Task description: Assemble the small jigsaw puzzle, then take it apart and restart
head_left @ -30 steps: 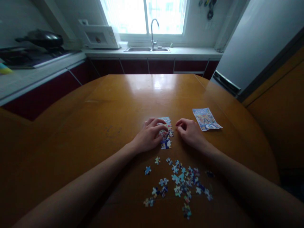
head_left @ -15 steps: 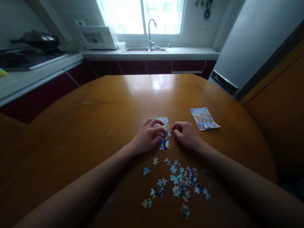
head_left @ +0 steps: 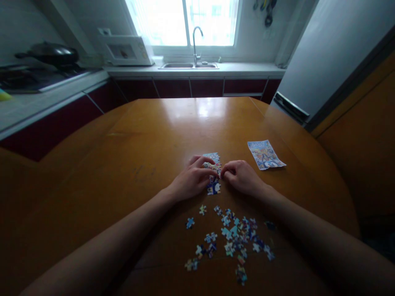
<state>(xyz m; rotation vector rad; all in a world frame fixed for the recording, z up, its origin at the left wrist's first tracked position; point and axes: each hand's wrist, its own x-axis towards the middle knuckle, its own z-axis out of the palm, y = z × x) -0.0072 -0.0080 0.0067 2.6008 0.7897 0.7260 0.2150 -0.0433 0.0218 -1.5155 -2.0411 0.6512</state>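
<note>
Jigsaw puzzle, at eleven o'clock from the loose pieces, was overlapped from nine by the left hand, fingers parted; whether anything was pinched by the curled right hand, at three, couldn't be told. It was judged light, easily unlinked, best edge-held.

No text is legible; the heading on the printed sheet blurs.

Single head-worn view, facing forward and down, wooden table close below, window far ahead
</note>
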